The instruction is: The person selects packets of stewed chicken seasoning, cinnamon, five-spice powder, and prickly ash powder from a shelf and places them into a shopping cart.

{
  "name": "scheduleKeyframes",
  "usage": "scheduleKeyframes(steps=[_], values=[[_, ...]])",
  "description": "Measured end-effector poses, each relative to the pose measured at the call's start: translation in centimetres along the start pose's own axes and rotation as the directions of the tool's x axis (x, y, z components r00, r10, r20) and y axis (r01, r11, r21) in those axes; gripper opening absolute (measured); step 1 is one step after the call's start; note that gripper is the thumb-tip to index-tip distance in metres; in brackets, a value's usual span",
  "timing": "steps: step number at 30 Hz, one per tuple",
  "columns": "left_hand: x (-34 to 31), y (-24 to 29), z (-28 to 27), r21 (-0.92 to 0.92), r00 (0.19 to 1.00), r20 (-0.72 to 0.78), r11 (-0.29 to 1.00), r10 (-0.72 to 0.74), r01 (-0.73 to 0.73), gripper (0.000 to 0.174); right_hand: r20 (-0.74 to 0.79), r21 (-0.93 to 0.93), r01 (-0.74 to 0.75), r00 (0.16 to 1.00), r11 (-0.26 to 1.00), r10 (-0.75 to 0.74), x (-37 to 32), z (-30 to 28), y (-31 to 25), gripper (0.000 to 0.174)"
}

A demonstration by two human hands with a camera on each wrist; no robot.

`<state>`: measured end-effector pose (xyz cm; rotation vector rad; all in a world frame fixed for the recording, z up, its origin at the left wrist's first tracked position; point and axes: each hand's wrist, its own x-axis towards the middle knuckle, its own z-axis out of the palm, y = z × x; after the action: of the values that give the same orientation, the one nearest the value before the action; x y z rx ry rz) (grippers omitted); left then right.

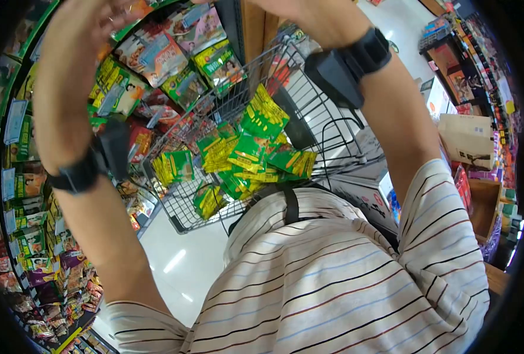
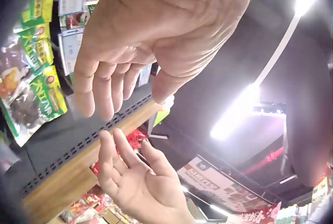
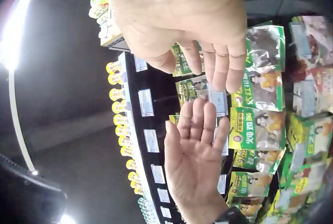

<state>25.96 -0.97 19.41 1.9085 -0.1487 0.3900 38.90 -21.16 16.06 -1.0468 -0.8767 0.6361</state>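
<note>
My left hand point(image 2: 161, 36) is raised in front of the hanging packets, its palm inward and its fingers straight and slightly bent. Opposite it is my right hand point(image 3: 182, 21), fingers loosely extended. Both hands are empty, with a gap between their fingertips in the left wrist view. In the head view the left hand point(image 1: 85, 26) and right hand point(image 1: 294, 13) are partly cut off by the top edge. Nearest are green-edged spice packets point(image 3: 257, 130) on the rack. Below the hands, a wire shopping cart point(image 1: 176, 203) holds several green and yellow packets point(image 1: 247, 153).
Shelves of bagged goods point(image 1: 31, 236) run down the left side. A cardboard box point(image 1: 465, 138) and stacked goods stand at the right. Price tags point(image 3: 146, 103) line a dark shelf edge, with yellow-capped containers point(image 3: 118, 107) beyond it.
</note>
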Motion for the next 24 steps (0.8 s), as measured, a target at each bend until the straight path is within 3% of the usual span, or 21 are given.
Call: scheduleKeyframes(steps=[1, 2, 4, 7, 12, 18, 24], values=[[-2.5, 0.0, 2.1, 0.002, 0.992, -0.102, 0.997, -0.08, 0.081, 0.056, -0.027, 0.017, -0.044, 0.999, 0.999, 0.044, -1.1, 0.1, 0.8, 0.042], [-4.7, -0.9, 2.4, -0.028, 0.994, -0.045, 0.994, -0.103, 0.102, 0.056, -0.053, 0.034, -0.087, 0.995, 0.996, 0.088, -2.1, 0.1, 1.5, 0.042], [-8.6, -2.3, 3.8, -0.124, 0.963, -0.124, 0.966, -0.24, 0.225, 0.048, -0.114, 0.073, -0.125, 0.985, 0.989, 0.133, -4.0, -0.6, 4.1, 0.042], [-14.2, -5.4, 4.7, -0.264, 0.903, -0.097, 0.885, -0.419, 0.383, 0.044, -0.182, 0.101, -0.14, 0.971, 0.985, 0.157, -7.0, -1.2, 7.5, 0.04], [-23.7, -9.2, 4.9, -0.319, 0.769, -0.045, 0.739, -0.638, 0.594, 0.041, -0.3, 0.174, -0.261, 0.904, 0.95, 0.304, -11.5, -1.7, 10.8, 0.035], [-32.2, -8.4, 0.9, -0.231, 0.646, -0.084, 0.646, -0.758, 0.728, 0.039, -0.404, 0.168, -0.395, 0.808, 0.903, 0.429, -15.7, -1.8, 14.4, 0.031], [-35.9, -3.3, -4.9, -0.106, 0.55, -0.23, 0.582, -0.803, 0.806, 0.038, -0.434, 0.225, -0.506, 0.714, 0.833, 0.55, -19.1, -2.3, 19.4, 0.026]])
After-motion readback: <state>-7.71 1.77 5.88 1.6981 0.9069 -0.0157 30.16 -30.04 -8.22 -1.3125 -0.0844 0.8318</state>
